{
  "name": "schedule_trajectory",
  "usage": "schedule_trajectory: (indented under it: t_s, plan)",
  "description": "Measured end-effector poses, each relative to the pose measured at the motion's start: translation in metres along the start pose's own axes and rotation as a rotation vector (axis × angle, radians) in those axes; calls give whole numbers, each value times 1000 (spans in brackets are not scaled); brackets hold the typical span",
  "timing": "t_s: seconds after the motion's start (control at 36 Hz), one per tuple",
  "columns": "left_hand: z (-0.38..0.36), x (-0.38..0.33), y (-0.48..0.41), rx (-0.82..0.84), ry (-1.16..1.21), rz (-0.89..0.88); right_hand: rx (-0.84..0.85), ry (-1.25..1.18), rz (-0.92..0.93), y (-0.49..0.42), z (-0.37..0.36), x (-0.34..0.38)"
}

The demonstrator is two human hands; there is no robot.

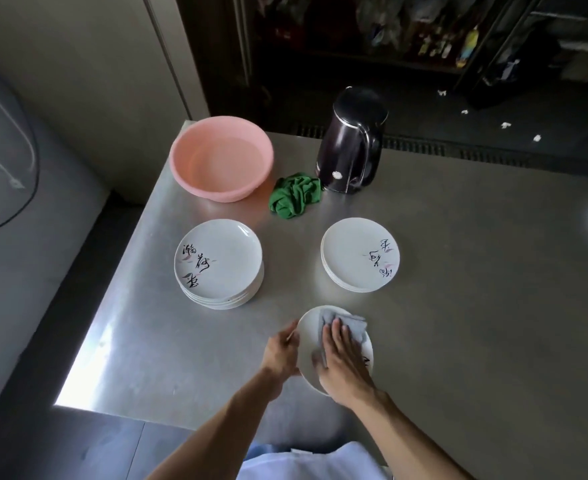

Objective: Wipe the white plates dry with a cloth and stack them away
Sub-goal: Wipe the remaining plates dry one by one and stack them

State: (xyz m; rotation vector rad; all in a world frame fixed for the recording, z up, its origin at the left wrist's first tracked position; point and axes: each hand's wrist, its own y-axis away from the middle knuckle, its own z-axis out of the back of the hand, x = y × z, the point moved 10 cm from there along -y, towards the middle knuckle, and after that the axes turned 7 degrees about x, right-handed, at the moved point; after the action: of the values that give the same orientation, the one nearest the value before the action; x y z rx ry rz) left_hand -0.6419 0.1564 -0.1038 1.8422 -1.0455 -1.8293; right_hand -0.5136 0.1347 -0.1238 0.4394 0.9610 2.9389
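Two jobs here: the left hand (pixel 280 351) clamps its fingers on the left rim of the plate (pixel 307 344), near the table's (pixel 458 341) front edge, and should brace it. The right hand (pixel 342 360), fingers straight and together, presses the cloth (pixel 351 322) flat and should sweep out to every edge.

I stand at a brushed steel tabletop (pixel 476 289), with daylight glaring off its near left corner. A pale wall (pixel 88 64) rises beyond its left edge. Dim, cluttered shelving (pixel 424 39) stands beyond its far edge, behind a slotted floor grate (pixel 417 146). The floor (pixel 60 452) beside me is dark grey.
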Motion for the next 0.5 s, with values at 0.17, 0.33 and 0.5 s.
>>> schedule_trajectory:
  t_s: [0.17,0.33,0.5]
  plan:
    - [7,3,-1,-61,40,73,-23,6,479,29,-2,35]
    - [2,6,9,11,-47,42,-72,-186,-84,21,-15,-34]
    - [-15,-1,15,81,-7,11,-32,-651,105,-6,1,25]
